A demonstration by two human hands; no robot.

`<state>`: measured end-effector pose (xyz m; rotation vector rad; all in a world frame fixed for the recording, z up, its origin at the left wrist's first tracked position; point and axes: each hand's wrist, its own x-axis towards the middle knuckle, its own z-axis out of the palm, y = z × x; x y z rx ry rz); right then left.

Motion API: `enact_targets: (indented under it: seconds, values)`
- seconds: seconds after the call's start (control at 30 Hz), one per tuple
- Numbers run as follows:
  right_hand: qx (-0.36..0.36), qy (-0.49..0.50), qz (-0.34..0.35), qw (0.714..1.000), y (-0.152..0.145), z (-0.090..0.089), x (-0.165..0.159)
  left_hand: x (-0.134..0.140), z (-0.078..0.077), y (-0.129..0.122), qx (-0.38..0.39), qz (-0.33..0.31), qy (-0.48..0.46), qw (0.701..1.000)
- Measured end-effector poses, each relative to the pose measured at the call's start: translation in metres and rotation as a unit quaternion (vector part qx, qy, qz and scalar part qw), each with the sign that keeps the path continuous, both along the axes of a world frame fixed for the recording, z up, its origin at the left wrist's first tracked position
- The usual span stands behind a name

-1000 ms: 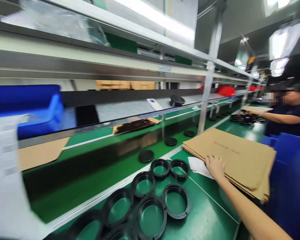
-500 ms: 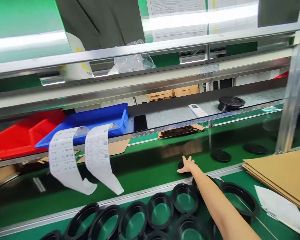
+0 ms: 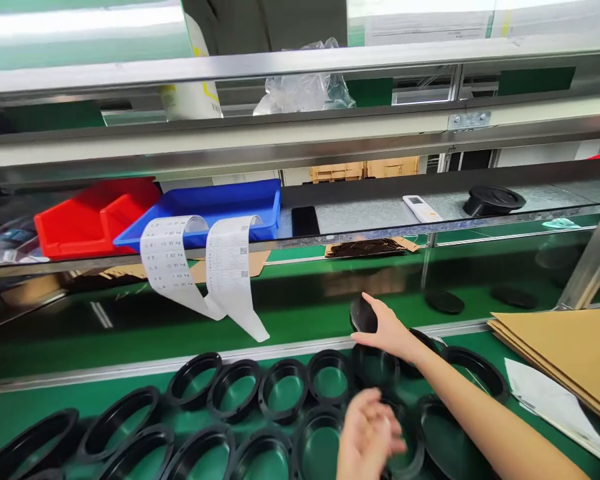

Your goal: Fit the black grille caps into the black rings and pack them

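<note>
My right hand holds a flat black disc tilted on edge, just above the green conveyor belt. My left hand hovers low in the view, fingers apart and blurred, over a group of several black plastic rings lying on the green bench. It touches nothing that I can see. Two more black discs lie further right on the belt.
A stack of cardboard sheets and a white paper lie at the right. On the shelf above sit a red bin, a blue tray with hanging paper strips, a white remote and a black cap.
My right hand left the cardboard stack, reached onto the belt and now grips a black disc lifted on edge. My left hand has come into view. The view swung left.
</note>
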<state>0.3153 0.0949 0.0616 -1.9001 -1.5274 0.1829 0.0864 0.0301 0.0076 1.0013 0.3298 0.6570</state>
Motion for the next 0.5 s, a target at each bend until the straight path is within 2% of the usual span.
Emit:
enact_targets:
  seconds: [0.07, 0.13, 0.23, 0.3, 0.4, 0.5]
  values:
    - [0.047, 0.036, 0.051, 0.997, -0.051, 0.004, -0.031, 0.006, 0.009, 0.002, -0.054, 0.057, -0.081, 0.994]
    - [0.064, 0.073, 0.064, 0.993, -0.094, 0.002, -0.064, 0.006, 0.016, -0.002, -0.124, 0.042, -0.162, 0.978]
    - [0.066, 0.058, 0.019, 0.996, -0.136, -0.01, -0.104, 0.0, 0.016, -0.012, -0.201, -0.048, -0.207, 0.956]
    - [0.082, 0.036, -0.007, 0.996, -0.155, -0.018, -0.118, -0.006, 0.01, -0.015, -0.222, -0.083, -0.204, 0.95]
    - [0.118, 0.037, -0.011, 0.992, -0.182, -0.022, -0.12, -0.015, 0.003, -0.009, -0.242, -0.176, -0.192, 0.935]
    - [0.155, 0.043, -0.014, 0.987, -0.206, -0.018, -0.115, -0.021, 0.002, -0.001, -0.266, -0.272, -0.166, 0.91]
